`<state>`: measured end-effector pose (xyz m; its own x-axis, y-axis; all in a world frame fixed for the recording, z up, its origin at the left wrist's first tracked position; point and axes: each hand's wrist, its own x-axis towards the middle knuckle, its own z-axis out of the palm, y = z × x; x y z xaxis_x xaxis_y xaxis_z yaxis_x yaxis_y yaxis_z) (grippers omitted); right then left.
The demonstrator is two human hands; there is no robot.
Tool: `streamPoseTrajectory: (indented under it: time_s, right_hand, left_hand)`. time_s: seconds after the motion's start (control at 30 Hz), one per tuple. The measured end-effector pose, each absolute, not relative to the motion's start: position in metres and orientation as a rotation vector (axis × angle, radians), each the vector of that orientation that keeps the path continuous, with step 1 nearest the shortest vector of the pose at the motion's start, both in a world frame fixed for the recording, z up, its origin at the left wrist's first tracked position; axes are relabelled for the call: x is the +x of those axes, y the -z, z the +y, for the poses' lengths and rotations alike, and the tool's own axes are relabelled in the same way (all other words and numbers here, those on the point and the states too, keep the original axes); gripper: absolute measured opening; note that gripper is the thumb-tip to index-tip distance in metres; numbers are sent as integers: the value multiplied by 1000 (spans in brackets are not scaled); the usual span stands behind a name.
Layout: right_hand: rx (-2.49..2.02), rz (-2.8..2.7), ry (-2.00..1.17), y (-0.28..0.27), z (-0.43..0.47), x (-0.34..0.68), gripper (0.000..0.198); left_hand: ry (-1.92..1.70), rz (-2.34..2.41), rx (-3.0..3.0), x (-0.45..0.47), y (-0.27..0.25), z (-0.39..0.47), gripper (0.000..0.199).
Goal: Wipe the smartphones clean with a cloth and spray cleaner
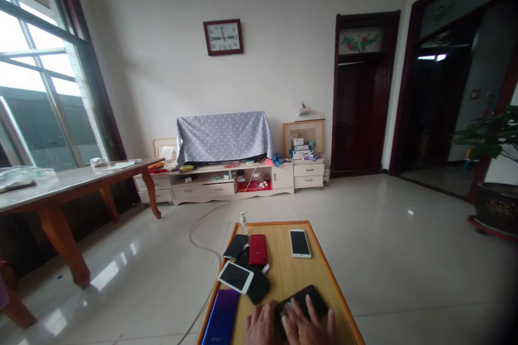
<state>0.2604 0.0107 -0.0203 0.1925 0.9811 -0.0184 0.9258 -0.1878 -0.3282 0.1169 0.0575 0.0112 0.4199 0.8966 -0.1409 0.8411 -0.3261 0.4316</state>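
A black phone (318, 300) lies at a slant on the near right part of the small wooden table (299, 275). My right hand (306, 324) rests over it, fingers spread across its dark surface; a pale patch by the fingers is too blurred to name. Against the phone's left end, my left hand (261, 326) has its fingers bent and close together, gripping that edge. To the left lie a blue-purple phone (221, 317), a white phone (236, 277), a red phone (258, 249) and several dark phones, partly overlapping. Another white phone (299, 243) lies apart at the far right.
A small pump bottle (243, 223) stands at the table's far left corner. A cable (201, 245) runs along the floor on the left. Beyond are a larger table (76, 183), a low cabinet (202, 190) with a cloth-covered object (224, 137), and a potted plant (497, 205).
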Motion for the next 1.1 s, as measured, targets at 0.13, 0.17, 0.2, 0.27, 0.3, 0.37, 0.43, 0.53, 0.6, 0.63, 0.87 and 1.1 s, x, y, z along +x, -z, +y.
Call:
streamPoseTrajectory:
  time_s: [0.13,0.17,0.2,0.27,0.3,0.37,0.43,0.53,0.6,0.63,0.87,1.1]
  right_hand:
    - [-2384,-1682,-164,1,10,305,47]
    - [-2426,-1643,-152,-1,11,309,48]
    - [-2451,-1622,-148,-1,12,310,50]
    - [-2437,-1635,-157,2,16,301,52]
    - [-2403,-1669,-178,5,17,291,53]
    - [-2313,-1754,-229,11,19,270,52]
    - [-2247,-1800,-266,15,20,251,50]
    - [-2201,-1823,-294,10,21,246,48]
    - [-2223,-1804,-285,2,21,260,50]
    - [-2251,-1778,-259,-3,20,269,50]
    - [-2420,-1634,-141,-11,21,294,53]
    - [-2225,-1846,-289,2,27,264,51]
  left_hand:
    - [-119,1478,2218,119,-16,59,79]
    - [-106,1491,2204,119,-17,59,80]
    - [-103,1502,2193,119,-18,59,80]
    - [-115,1502,2194,119,-19,58,78]
    - [-128,1501,2201,119,-19,57,76]
    - [-145,1503,2212,120,-19,56,68]
    - [-135,1508,2212,121,-19,55,58]
    - [-106,1511,2205,123,-21,55,55]
    - [-97,1520,2203,124,-21,56,62]
    - [-94,1520,2203,124,-21,56,68]
    - [-117,1505,2206,120,-19,57,78]
    - [-88,1490,2215,124,-28,55,63]
